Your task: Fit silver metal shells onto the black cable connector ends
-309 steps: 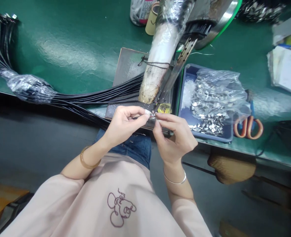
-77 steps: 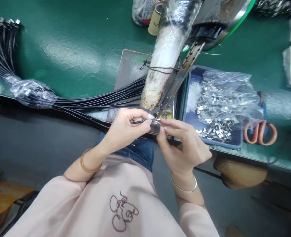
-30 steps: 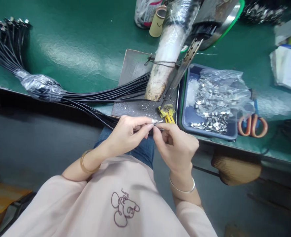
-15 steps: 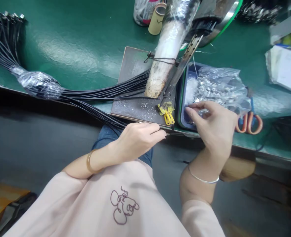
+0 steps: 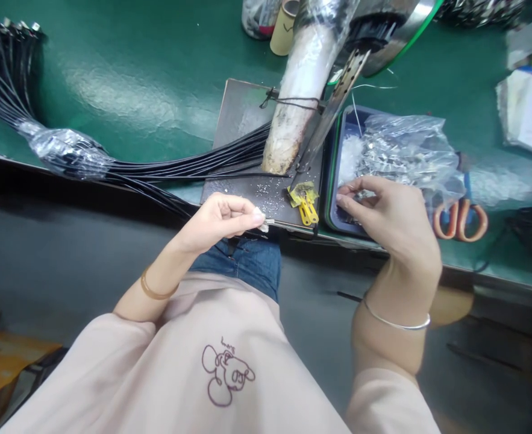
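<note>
My left hand (image 5: 218, 220) is closed in a pinch at the table's front edge, holding the end of a black cable with a small metal tip (image 5: 268, 223). The cable comes from a bundle of black cables (image 5: 170, 169) that runs left across the green table. My right hand (image 5: 390, 214) reaches into the blue tray (image 5: 333, 181), with its fingertips pinched among small metal clips (image 5: 383, 157). I cannot make out what they hold.
A plastic-wrapped machine column (image 5: 295, 96) stands on a dark metal plate (image 5: 238, 114) with a yellow-taped part (image 5: 305, 199) at its foot. Orange-handled scissors (image 5: 460, 218) lie right of the tray. Papers (image 5: 528, 108) sit far right, a cardboard roll (image 5: 281, 27) at the back.
My right hand left my left hand and moved right into the blue tray of clips. My left hand kept the cable end and drew slightly left.
</note>
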`<state>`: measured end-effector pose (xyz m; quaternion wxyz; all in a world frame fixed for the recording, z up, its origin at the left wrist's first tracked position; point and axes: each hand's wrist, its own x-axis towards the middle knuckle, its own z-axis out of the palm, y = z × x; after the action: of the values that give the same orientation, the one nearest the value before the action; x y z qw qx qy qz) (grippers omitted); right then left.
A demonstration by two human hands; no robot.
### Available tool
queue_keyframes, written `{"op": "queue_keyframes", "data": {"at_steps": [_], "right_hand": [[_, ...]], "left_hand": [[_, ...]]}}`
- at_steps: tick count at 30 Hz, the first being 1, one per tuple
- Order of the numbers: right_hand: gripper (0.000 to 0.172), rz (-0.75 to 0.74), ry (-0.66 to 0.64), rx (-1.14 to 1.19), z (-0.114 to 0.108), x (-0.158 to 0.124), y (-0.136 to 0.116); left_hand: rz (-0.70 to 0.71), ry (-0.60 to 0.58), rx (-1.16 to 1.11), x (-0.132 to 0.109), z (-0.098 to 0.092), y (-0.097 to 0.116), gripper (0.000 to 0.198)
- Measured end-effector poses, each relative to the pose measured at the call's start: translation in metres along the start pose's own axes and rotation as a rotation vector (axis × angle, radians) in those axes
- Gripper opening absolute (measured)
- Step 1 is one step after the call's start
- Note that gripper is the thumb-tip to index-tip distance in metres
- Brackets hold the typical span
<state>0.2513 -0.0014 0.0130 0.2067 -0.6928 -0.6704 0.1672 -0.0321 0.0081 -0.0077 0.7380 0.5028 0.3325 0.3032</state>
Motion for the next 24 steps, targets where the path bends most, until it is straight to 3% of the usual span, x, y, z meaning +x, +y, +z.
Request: {"op": "queue_keyframes", "data": {"at_steps": [10, 13, 19, 24], "right_hand": [[0.027, -0.066, 0.214, -0.101, 0.007, -0.014, 0.01], [0.026, -0.002, 0.234, -0.137, 0.006, -0.017, 0.005], [0.013, 0.146, 0.394, -0.163, 0.008, -0.028, -0.007], [0.01, 0.169, 0.379, -0.176, 0.011, -0.027, -0.008]], "left_hand": [[0.07, 0.005, 0.096, 0.003, 0.015, 0.006, 0.041], [0.096, 0.01, 0.154, 0.005, 0.019, 0.002, 0.036], [0.173, 0.049, 0.21, 0.007, 0.02, -0.005, 0.019], [0.168, 0.01, 0.236, 0.007, 0.019, -0.001, 0.015]]}}
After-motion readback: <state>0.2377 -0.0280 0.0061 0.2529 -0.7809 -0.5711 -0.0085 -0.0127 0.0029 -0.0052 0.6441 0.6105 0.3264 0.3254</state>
